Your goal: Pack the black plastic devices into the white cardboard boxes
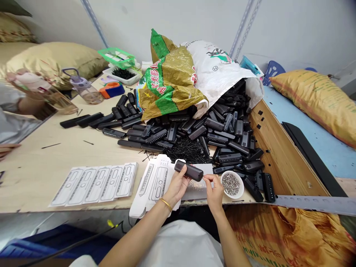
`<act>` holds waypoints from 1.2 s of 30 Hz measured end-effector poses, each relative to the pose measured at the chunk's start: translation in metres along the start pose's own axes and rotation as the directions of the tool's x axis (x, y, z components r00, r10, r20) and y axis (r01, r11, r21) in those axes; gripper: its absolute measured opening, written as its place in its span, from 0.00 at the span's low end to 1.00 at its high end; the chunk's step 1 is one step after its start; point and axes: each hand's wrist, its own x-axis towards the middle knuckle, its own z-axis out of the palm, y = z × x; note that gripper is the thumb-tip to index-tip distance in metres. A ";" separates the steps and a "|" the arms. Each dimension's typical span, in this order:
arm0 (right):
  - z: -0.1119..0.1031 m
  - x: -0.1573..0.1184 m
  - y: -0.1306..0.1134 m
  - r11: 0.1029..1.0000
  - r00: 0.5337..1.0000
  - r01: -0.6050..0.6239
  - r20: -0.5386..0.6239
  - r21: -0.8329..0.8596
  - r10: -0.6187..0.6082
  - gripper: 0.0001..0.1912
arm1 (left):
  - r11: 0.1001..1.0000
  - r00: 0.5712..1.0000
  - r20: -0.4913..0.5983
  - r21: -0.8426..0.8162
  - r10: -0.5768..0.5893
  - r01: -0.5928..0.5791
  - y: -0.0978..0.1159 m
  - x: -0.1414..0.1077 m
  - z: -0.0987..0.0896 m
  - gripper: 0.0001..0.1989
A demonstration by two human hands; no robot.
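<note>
My left hand is closed around a dark, rounded oblong plastic device, held slightly tilted above the table's front edge. At the device's right end, my right hand pinches thumb and finger together. Whatever sits in that pinch is too small to make out. Just right of it stands a white bowl full of small metal pieces. White printed cardboard lies under and left of my left hand. Behind the hands, thin black sticks are heaped among many similar black devices.
Printed white cards overlap in a row on the left. A gold-green sack and a white sack lie over the pile. A wooden board borders the right. Another person's hand is at far left, near a bottle.
</note>
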 end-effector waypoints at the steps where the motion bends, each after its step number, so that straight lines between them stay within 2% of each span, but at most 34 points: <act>1: 0.002 -0.001 0.001 1.000 1.000 -0.006 -0.008 0.015 0.006 0.09 | 1.000 1.000 0.008 0.003 0.001 -0.001 -0.001 0.000 -0.001 0.02; 4: 0.009 -0.008 0.005 0.996 0.998 -0.017 -0.063 0.090 0.023 0.09 | 1.000 1.000 0.004 0.002 -0.013 0.013 -0.002 0.000 0.002 0.05; 7: 0.010 -0.015 0.011 0.984 0.992 -0.066 -0.091 0.164 0.082 0.08 | 0.999 1.000 0.012 0.034 -0.024 0.024 0.003 -0.007 0.013 0.09; 9: 0.003 -0.017 0.016 0.974 0.986 -0.134 -0.073 0.184 0.149 0.09 | 0.998 0.997 0.070 0.048 0.041 -0.044 0.009 -0.016 0.021 0.12; 11: -0.008 -0.016 0.023 0.962 0.972 -0.195 -0.095 0.189 0.216 0.11 | 0.986 0.974 0.184 0.072 0.133 -0.148 0.010 -0.026 0.026 0.15; 12: -0.015 -0.014 0.026 0.957 0.962 -0.215 -0.128 0.195 0.242 0.12 | 0.977 0.956 0.252 0.113 0.150 -0.183 0.008 -0.029 0.027 0.16; 14: -0.027 -0.010 0.032 0.950 0.940 -0.236 -0.201 0.203 0.276 0.13 | 0.935 0.919 0.388 0.294 0.075 -0.200 -0.003 -0.028 0.024 0.17; 16: -0.037 -0.007 0.036 0.955 0.937 -0.236 -0.220 0.180 0.273 0.14 | 0.831 0.888 0.459 0.503 -0.021 -0.240 -0.018 -0.019 0.021 0.18; 17: -0.041 -0.006 0.037 0.961 0.941 -0.230 -0.218 0.156 0.260 0.14 | 0.772 0.883 0.469 0.572 -0.028 -0.279 -0.024 -0.013 0.020 0.19; 20: -0.048 -0.002 0.037 0.973 0.952 -0.218 -0.203 0.077 0.230 0.15 | 0.688 0.914 0.399 0.642 0.078 -0.339 -0.031 0.008 0.021 0.18; 24: -0.046 0.008 0.034 0.973 0.955 -0.229 -0.186 0.028 0.230 0.15 | 0.708 0.953 0.239 0.640 0.188 -0.300 -0.027 0.026 0.024 0.20; 26: -0.040 0.014 0.029 0.979 0.967 -0.205 -0.152 0.011 0.204 0.15 | 0.722 0.942 0.215 0.606 0.257 -0.335 -0.026 0.028 0.020 0.26; 29: -0.021 0.022 0.017 0.990 0.991 -0.134 -0.030 -0.041 0.133 0.12 | 0.688 0.903 0.264 0.586 0.338 -0.429 -0.019 0.020 0.005 0.29; 30: -0.012 0.024 0.011 0.993 0.994 -0.101 0.034 -0.062 0.103 0.11 | 0.633 0.889 0.293 0.626 0.351 -0.456 -0.014 0.015 -0.003 0.27; 32: 0.011 0.027 0.001 0.995 0.979 -0.013 0.201 -0.096 0.033 0.09 | 0.423 0.860 0.347 0.761 0.375 -0.492 0.004 0.003 -0.023 0.21; 34: 0.037 0.028 -0.009 0.988 0.925 0.094 0.379 -0.120 -0.042 0.08 | 0.132 0.828 0.374 0.877 0.417 -0.462 0.024 -0.008 -0.046 0.17; 36: 0.064 0.030 -0.017 0.970 0.857 0.201 0.503 -0.137 -0.106 0.08 | -0.087 0.802 0.369 0.924 0.470 -0.373 0.042 -0.014 -0.070 0.17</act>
